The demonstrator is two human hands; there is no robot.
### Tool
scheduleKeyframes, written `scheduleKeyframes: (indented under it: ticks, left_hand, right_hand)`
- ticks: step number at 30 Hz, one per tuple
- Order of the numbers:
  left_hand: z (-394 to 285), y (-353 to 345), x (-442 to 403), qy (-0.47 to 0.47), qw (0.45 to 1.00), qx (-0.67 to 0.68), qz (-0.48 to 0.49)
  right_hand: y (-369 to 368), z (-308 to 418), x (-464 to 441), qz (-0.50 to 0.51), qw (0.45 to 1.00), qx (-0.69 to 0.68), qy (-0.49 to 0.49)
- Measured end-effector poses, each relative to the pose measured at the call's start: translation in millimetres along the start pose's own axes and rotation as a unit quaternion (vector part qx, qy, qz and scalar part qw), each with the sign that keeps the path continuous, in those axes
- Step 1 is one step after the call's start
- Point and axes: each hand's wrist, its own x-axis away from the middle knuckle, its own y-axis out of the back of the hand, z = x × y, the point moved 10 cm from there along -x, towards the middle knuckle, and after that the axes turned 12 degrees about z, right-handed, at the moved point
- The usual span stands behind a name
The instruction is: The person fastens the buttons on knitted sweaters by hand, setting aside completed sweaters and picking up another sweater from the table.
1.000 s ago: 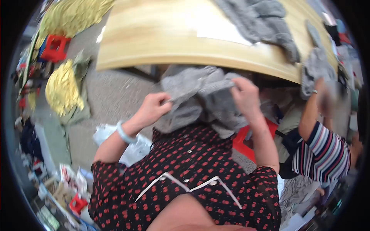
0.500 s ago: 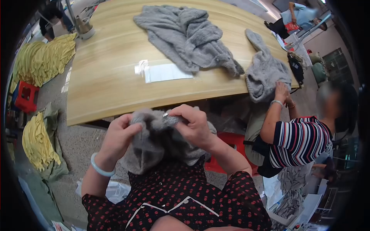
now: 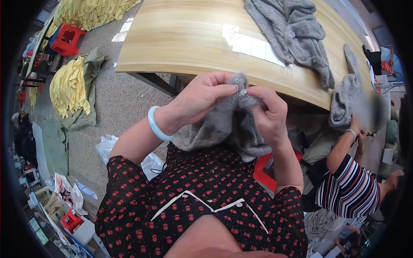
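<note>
A grey fuzzy knit garment point(image 3: 211, 124) hangs over my lap, its upper edge raised between my two hands. My left hand point(image 3: 195, 99) pinches that edge between thumb and fingers. Opposite it, my right hand point(image 3: 271, 109) grips the knit beside a small shiny silver button point(image 3: 243, 92). The fingertips of both hands are close together near the button. Folds of the garment hide part of its shape.
A wooden table point(image 3: 180, 38) stands ahead, bearing another grey garment point(image 3: 297, 34). At right, a co-worker in a striped shirt point(image 3: 352, 185) handles a grey piece point(image 3: 342, 101). Yellow fabric point(image 3: 71, 88) and a red stool point(image 3: 66, 39) are on the left.
My view has swung so the table appears farther right. My left hand has come in closer to the right, and the garment's edge is now drawn up around the button.
</note>
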Motion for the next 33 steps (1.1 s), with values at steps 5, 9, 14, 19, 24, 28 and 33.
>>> scheduleKeyframes:
  ticks: [5, 9, 14, 19, 24, 28, 33]
  left_hand:
    - [-6, -4, 3, 0.006, 0.997, -0.078, -0.027]
    - [-10, 2, 2, -0.011, 0.969, -0.245, -0.036]
    - [-29, 0, 16, -0.143, 0.879, -0.451, -0.063]
    - [-39, -42, 37, -0.274, 0.684, -0.676, -0.031]
    - [-34, -41, 40, -0.273, 0.663, -0.697, -0.019]
    - [-35, -47, 42, -0.308, 0.632, -0.711, -0.026]
    - [-33, -42, 41, -0.298, 0.643, -0.705, 0.016]
  right_hand:
    - [2, 3, 0, -0.034, 0.997, 0.038, 0.058]
    - [-3, -3, 2, -0.049, 0.995, 0.058, 0.07]
    - [-12, -5, 3, -0.063, 0.993, 0.072, 0.072]
    - [-24, -11, 1, -0.039, 0.996, 0.06, 0.059]
    - [-20, -14, -3, -0.086, 0.996, 0.022, 0.027]
    - [-27, -6, -10, -0.029, 0.994, 0.083, 0.072]
    - [-32, -1, -11, 0.054, 0.984, 0.138, 0.1]
